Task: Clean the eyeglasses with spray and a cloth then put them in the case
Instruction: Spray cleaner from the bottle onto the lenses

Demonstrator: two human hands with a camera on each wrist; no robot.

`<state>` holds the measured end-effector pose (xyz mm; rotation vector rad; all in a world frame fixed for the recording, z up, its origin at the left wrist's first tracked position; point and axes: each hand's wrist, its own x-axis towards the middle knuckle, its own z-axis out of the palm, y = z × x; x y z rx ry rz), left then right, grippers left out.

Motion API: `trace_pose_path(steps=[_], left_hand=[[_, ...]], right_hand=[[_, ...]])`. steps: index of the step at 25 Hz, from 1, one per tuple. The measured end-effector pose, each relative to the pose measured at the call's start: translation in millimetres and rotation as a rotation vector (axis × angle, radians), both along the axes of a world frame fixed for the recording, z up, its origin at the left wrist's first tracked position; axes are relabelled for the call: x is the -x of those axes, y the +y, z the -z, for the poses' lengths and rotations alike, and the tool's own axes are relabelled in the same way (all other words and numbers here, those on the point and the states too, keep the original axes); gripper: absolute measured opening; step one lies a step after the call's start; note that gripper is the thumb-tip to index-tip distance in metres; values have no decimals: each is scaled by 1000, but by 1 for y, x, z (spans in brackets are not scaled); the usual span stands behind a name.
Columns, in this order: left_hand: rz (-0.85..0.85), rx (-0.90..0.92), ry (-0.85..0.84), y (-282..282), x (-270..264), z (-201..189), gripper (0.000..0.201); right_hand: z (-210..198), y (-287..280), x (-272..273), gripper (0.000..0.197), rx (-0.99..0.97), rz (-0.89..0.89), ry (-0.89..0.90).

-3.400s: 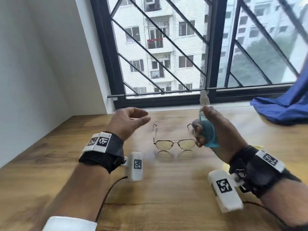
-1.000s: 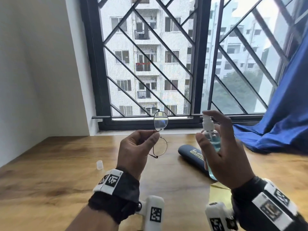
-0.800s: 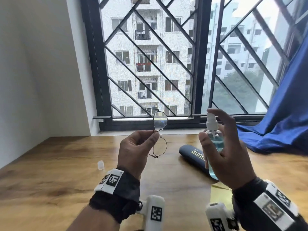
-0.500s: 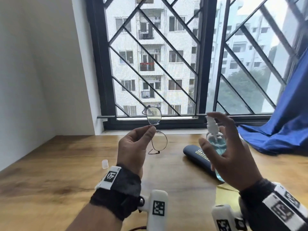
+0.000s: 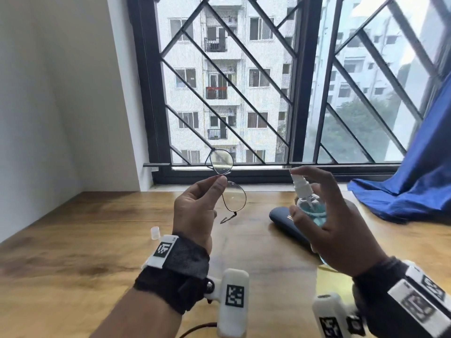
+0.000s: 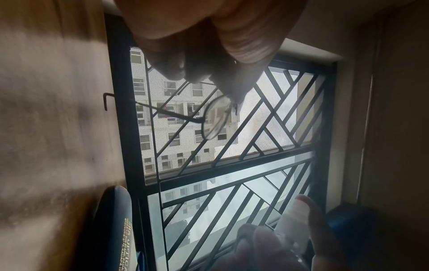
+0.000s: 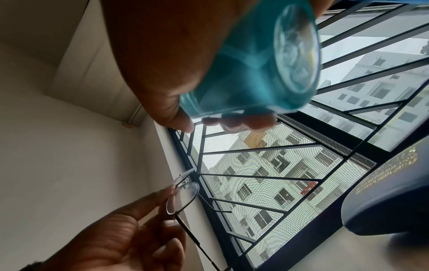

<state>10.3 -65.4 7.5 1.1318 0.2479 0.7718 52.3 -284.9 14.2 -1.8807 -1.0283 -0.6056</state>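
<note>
My left hand (image 5: 195,211) pinches the thin metal eyeglasses (image 5: 220,162) at the bridge and holds them upright in the air, one lens above the other. The same glasses (image 6: 214,119) hang below my fingertips in the left wrist view, and the right wrist view shows the glasses (image 7: 182,199) from the side. My right hand (image 5: 339,230) grips a clear spray bottle (image 5: 310,206) of blue liquid, index finger over its white nozzle, which points left toward the glasses. The bottle's base (image 7: 292,47) fills the top of the right wrist view. A dark blue case (image 5: 283,220) lies closed on the table behind the bottle.
A small clear cap (image 5: 155,233) stands on the wooden table (image 5: 73,252) left of my left wrist. A yellow cloth (image 5: 332,279) peeks out under my right hand. A blue curtain (image 5: 415,191) drapes onto the table at the right. The barred window (image 5: 231,81) runs along the far edge.
Since the earliest frame my left hand has picked the glasses up from the table. Over the last second it has tilted them slightly left, while the bottle stays aimed at them.
</note>
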Motion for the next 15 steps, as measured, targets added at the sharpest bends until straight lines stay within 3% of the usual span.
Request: trace_pose_path(steps=[6,11,15], left_hand=[[-3,-47,15,-6,4,-3,9],[6,-70,-8,-6,7,-4,8],[97,-135,-38,-8,8,-6,8]], right_hand=[[1,3,3,54,13,27,-3],[5,4,-5,69,-98,51,131],[11,3,-17,38,-244,-51,369]])
